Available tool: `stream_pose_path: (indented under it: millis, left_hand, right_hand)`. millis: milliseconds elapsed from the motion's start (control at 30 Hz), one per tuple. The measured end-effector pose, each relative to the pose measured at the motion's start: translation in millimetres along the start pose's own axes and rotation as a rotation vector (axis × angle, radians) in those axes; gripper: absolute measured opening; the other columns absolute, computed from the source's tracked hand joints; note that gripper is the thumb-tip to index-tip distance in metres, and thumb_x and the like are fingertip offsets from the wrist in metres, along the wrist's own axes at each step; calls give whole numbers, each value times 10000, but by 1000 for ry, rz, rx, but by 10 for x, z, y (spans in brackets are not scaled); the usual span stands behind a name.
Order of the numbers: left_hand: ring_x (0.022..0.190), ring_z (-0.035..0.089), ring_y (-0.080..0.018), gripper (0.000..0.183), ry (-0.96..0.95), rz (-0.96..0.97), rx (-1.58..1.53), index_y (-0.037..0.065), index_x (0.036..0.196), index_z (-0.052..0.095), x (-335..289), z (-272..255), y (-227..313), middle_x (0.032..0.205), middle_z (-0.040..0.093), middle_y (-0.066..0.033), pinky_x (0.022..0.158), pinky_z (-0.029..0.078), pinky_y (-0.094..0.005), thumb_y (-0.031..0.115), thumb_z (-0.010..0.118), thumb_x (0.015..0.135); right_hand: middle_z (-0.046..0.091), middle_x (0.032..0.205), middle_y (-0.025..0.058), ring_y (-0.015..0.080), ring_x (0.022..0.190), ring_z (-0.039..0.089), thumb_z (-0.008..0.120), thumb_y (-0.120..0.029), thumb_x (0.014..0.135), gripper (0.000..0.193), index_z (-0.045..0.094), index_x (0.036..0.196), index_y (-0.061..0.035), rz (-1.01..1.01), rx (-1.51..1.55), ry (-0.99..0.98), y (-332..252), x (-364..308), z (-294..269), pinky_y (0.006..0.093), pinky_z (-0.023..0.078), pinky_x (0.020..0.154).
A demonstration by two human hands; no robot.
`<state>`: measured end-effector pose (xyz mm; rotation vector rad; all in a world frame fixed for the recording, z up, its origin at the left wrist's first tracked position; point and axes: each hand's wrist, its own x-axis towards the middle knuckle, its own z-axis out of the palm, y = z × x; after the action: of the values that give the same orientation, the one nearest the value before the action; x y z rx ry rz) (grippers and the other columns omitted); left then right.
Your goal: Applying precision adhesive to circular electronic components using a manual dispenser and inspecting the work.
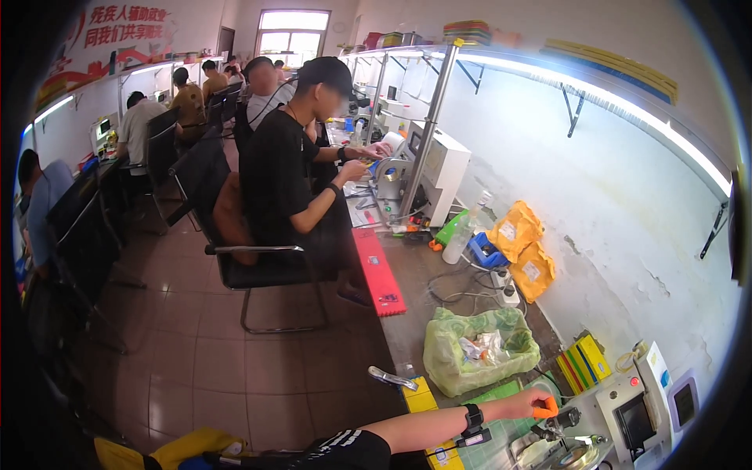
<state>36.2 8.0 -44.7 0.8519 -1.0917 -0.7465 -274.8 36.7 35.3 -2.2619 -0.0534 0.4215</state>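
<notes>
Black sleeve (354, 450) | left hand (528, 403) | metal fixture (553, 430) just beside it, contact unclear

Upper left: I observe two-line red Chinese lettering (128, 26) on wall (196, 35) | Right of centre: white labels (508, 230) on yellow-orange mailers (526, 217), illegible

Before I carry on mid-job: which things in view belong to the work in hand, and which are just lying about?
Likely in use, at or near the left hand:
- orange finger covers
- black-and-silver fixture
- white machine with a dark screen

Seemingly just lying about:
- red panel
- clear bottle
- yellow-orange packets
- bag-lined tub
</notes>
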Motion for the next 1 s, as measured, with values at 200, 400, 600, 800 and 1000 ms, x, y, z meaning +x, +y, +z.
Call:
stream_pose_path:
  millis: [200,400,600,800,1000]
  left_hand:
    - [1027,659,-108,155,100,27,69,29,1101,716,-99,-2,81,1112,722,-37,920,534,-280,129,703,983]
    - [1011,664,-142,160,155,-57,202,8,1113,731,-199,-62,229,1089,722,-44,910,522,-286,33,676,965]
    - [960,610,-115,130,206,-23,165,38,1103,676,-113,-326,-168,1154,659,-67,799,499,-269,76,632,987]
    - [1049,606,-254,257,15,104,696,-90,1224,615,-39,-264,-103,1147,650,-161,944,485,-325,112,550,1080]
    - [1054,607,-248,226,-78,101,636,-87,1209,619,125,158,-186,1150,649,-166,937,487,-322,80,542,1076]
  right_hand:
    - [725,1002,201,376,871,684,670,-244,982,336,672,1253,-45,-90,-92,9,-167,-94,-88,436,535,748]
    - [714,1005,208,425,930,675,626,-325,998,337,655,1211,-65,-19,-69,45,-202,-418,-67,493,528,793]
    - [720,978,209,424,924,675,652,-321,976,290,707,1098,-63,-26,-32,191,-153,-623,0,506,528,801]
    - [725,901,204,386,854,686,658,-283,987,271,720,1032,-23,-4,33,456,-399,-1132,164,476,528,748]
    - [698,650,110,279,683,698,607,-196,990,218,702,913,-15,59,228,691,-447,-1749,373,393,531,629]
